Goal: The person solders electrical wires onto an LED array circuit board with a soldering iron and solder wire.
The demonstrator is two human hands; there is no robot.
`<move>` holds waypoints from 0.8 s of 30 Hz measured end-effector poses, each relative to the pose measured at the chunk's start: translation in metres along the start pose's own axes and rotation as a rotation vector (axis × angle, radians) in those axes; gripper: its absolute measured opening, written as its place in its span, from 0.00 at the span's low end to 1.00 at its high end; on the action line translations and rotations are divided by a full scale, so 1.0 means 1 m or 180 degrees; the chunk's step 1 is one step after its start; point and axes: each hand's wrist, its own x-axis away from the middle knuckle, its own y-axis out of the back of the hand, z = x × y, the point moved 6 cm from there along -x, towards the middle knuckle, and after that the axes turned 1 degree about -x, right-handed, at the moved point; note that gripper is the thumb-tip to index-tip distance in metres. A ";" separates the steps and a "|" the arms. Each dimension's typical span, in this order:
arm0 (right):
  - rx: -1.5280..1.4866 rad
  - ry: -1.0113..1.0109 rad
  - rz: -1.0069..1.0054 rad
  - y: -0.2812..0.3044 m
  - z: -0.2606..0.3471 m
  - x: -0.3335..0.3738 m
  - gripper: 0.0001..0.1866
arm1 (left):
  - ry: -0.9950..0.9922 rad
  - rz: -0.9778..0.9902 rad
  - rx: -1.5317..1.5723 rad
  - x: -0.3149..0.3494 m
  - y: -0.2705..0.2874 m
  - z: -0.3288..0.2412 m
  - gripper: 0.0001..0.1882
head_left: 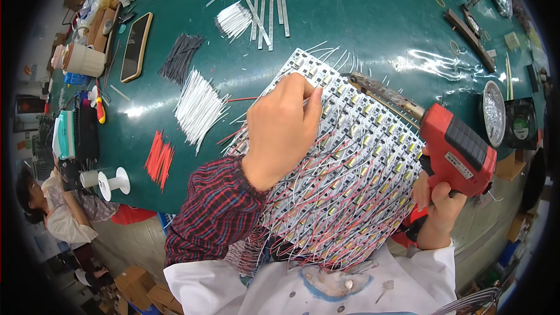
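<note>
Red soldering gun point(458, 147) fills the right grip point(445, 205) near a dish point(493, 114), contents unclear.

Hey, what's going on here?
Someone's right hand holds a red soldering gun, its tip near the far edge of a board dotted with components. The left hand is over the board; whether it holds the red wire beside it is unclear. Red and white wires cover much of the board, and loose wire bundles lie on the table.

Gold-edged phone point(137, 46) on green table point(361, 35)
</note>
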 end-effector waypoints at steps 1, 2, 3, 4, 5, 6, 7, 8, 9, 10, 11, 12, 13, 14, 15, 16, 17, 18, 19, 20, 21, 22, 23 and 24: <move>-0.0092 -0.0077 0.0130 0.002 -0.002 0.002 0.32 | 0.0001 0.0091 -0.0163 0.001 -0.003 0.000 0.07; -0.0184 -0.0153 0.0262 0.001 -0.004 0.003 0.27 | 0.0001 0.0093 -0.0158 0.001 -0.002 0.000 0.07; -0.0178 -0.0158 0.0254 0.001 -0.004 0.002 0.27 | 0.0043 0.0125 -0.0258 0.001 -0.004 0.002 0.07; -0.0223 -0.0253 0.0332 -0.001 -0.006 0.000 0.25 | 0.0087 0.0156 -0.0359 0.001 -0.005 0.003 0.08; -0.0268 -0.0348 0.0411 -0.004 -0.008 -0.003 0.23 | 0.0087 0.0160 -0.0352 0.001 -0.006 0.004 0.08; -0.0265 -0.0351 0.0412 -0.003 -0.010 -0.006 0.23 | 0.0085 0.0152 -0.0369 0.001 -0.006 0.004 0.08; -0.0187 -0.0389 0.0540 -0.003 -0.012 -0.008 0.22 | 0.0084 0.0144 -0.0385 0.001 -0.006 0.004 0.08; -0.0109 -0.0427 0.0667 -0.004 -0.014 -0.010 0.21 | 0.0088 0.0145 -0.0382 0.001 -0.006 0.005 0.08; -0.0109 -0.0429 0.0670 -0.005 -0.015 -0.011 0.21 | 0.0136 0.0161 -0.0376 0.000 -0.006 0.005 0.08; -0.0180 -0.0460 0.0670 -0.005 -0.015 -0.011 0.20 | 0.0185 0.0178 -0.0371 0.000 -0.007 0.006 0.08; -0.0251 -0.0490 0.0670 -0.006 -0.015 -0.012 0.20 | 0.0188 0.0179 -0.0372 -0.001 -0.007 0.007 0.08; -0.0250 -0.0492 0.0672 -0.007 -0.015 -0.012 0.20 | 0.0211 0.0176 -0.0344 -0.001 -0.006 0.008 0.08; -0.0292 -0.0605 0.0655 -0.007 -0.015 -0.012 0.21 | 0.0234 0.0173 -0.0316 -0.002 -0.006 0.010 0.08; -0.0335 -0.0718 0.0638 -0.007 -0.017 -0.012 0.21 | 0.0237 0.0172 -0.0316 -0.002 -0.005 0.010 0.08; -0.0328 -0.0720 0.0628 -0.008 -0.017 -0.013 0.21 | 0.0268 0.0189 -0.0289 -0.002 -0.005 0.011 0.08; -0.0366 -0.0700 0.0586 -0.007 -0.016 -0.013 0.21 | 0.0297 0.0205 -0.0262 -0.003 -0.005 0.012 0.08; -0.0404 -0.0678 0.0545 -0.006 -0.016 -0.014 0.22 | 0.0293 0.0208 -0.0252 -0.004 -0.006 0.012 0.08; -0.0400 -0.0678 0.0542 -0.006 -0.016 -0.013 0.22 | 0.0300 0.0230 -0.0256 -0.004 -0.006 0.011 0.08; -0.0406 -0.0640 0.0536 -0.006 -0.016 -0.012 0.21 | 0.0305 0.0252 -0.0259 -0.004 -0.006 0.011 0.08; -0.0411 -0.0601 0.0528 -0.005 -0.014 -0.012 0.21 | 0.0300 0.0249 -0.0252 -0.004 -0.006 0.010 0.08; -0.0421 -0.0612 0.0544 -0.005 -0.015 -0.013 0.21 | 0.0281 0.0231 -0.0272 -0.004 -0.006 0.011 0.08; -0.0378 -0.0680 0.0597 -0.005 -0.017 -0.014 0.21 | 0.0261 0.0214 -0.0291 -0.003 -0.005 0.011 0.08; -0.0334 -0.0746 0.0650 -0.006 -0.019 -0.014 0.21 | 0.0277 0.0213 -0.0305 -0.003 -0.005 0.012 0.08; -0.0327 -0.0744 0.0642 -0.006 -0.018 -0.014 0.21 | 0.0266 0.0220 -0.0307 -0.003 -0.005 0.012 0.08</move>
